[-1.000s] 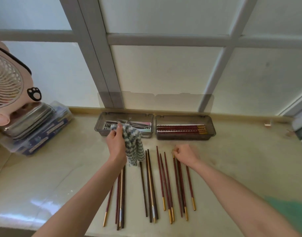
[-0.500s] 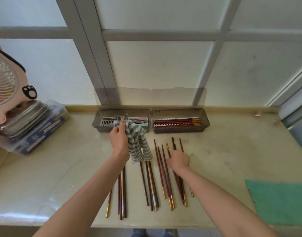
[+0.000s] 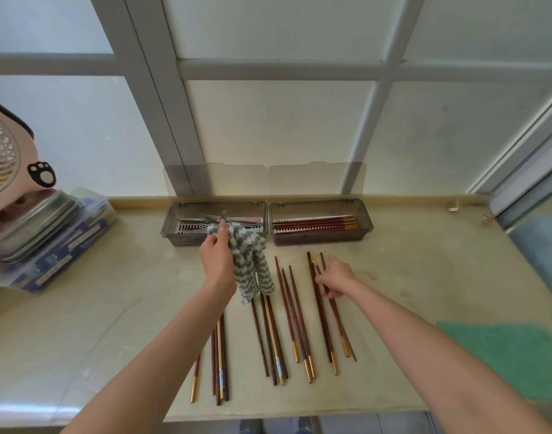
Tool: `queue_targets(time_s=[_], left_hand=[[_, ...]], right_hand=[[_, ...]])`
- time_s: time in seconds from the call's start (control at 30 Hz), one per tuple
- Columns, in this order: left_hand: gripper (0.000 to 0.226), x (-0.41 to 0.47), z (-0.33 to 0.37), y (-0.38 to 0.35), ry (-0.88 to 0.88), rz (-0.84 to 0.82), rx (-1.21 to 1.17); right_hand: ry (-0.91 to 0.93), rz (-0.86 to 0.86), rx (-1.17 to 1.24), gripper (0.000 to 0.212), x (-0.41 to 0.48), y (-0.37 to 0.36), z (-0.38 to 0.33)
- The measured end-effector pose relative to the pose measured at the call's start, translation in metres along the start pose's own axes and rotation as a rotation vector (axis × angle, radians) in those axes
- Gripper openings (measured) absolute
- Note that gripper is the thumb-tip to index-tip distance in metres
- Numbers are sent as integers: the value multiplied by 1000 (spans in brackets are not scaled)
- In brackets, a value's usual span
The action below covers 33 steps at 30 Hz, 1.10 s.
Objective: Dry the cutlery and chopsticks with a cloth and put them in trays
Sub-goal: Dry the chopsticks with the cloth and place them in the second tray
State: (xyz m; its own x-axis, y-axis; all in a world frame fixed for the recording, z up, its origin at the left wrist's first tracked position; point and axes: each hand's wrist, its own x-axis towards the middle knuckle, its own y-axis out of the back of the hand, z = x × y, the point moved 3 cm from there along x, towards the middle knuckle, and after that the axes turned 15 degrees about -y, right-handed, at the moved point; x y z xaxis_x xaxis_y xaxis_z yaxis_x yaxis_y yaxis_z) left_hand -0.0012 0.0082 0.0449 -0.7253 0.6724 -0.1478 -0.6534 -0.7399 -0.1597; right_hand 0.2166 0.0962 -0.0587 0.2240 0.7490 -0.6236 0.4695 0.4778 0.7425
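Just left of the chopstick tray (image 3: 321, 240), your left hand (image 3: 216, 261) has its fingers clamped on a grey zigzag cloth (image 3: 252, 270), masking part of the neighbouring cutlery tray (image 3: 184, 239). In front, your right hand (image 3: 335, 277) pinches chopsticks (image 3: 323, 324) lying on the tabletop (image 3: 112, 308).

Grey-and-white zigzag cloth (image 3: 252, 261), reddish-brown gold-tipped chopsticks (image 3: 295, 317), smoky grey trays (image 3: 171, 227), green mat (image 3: 512, 355).

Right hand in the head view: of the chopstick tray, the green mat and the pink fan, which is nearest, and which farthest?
From the right hand:
1. Chopstick tray, just beyond it, by the window.
2. Green mat, to its right.
3. Pink fan, far left.
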Motion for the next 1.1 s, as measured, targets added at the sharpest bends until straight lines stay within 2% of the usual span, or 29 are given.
queue_targets(time_s=[0.07, 0.17, 0.37, 0.53, 0.67, 0.77, 0.83, 0.9, 0.97, 1.1], left_hand=[[29, 0, 0, 0, -3, 2, -1], [28, 0, -1, -1, -5, -4, 5], [31, -5, 0, -7, 12, -32, 9], [30, -4, -5, -13, 25, -50, 22], [31, -6, -9, -23, 26, -78, 18], [30, -10, -9, -29, 26, -96, 23], [29, -11, -12, -31, 37, -107, 25], [29, -12, -15, -34, 44, -119, 32], [31, -14, -16, -35, 55, -139, 34], [41, -14, -20, -33, 138, -210, 5]], right_hand=[[105, 36, 33, 21, 0, 6, -2], [275, 98, 10, 20, -2, 19, -4], [591, 322, -257, 17, -9, 29, 10], [796, 302, -560, 22, -14, 15, 46], [745, 220, -677, 35, -13, -3, 77], [710, 269, -593, 40, -15, -9, 87], [560, 347, -446, 37, -16, -10, 85], [323, 379, -285, 39, -16, -12, 80], [154, 350, -232, 47, -13, -22, 73], [-51, 276, -151, 34, -12, -41, 60]])
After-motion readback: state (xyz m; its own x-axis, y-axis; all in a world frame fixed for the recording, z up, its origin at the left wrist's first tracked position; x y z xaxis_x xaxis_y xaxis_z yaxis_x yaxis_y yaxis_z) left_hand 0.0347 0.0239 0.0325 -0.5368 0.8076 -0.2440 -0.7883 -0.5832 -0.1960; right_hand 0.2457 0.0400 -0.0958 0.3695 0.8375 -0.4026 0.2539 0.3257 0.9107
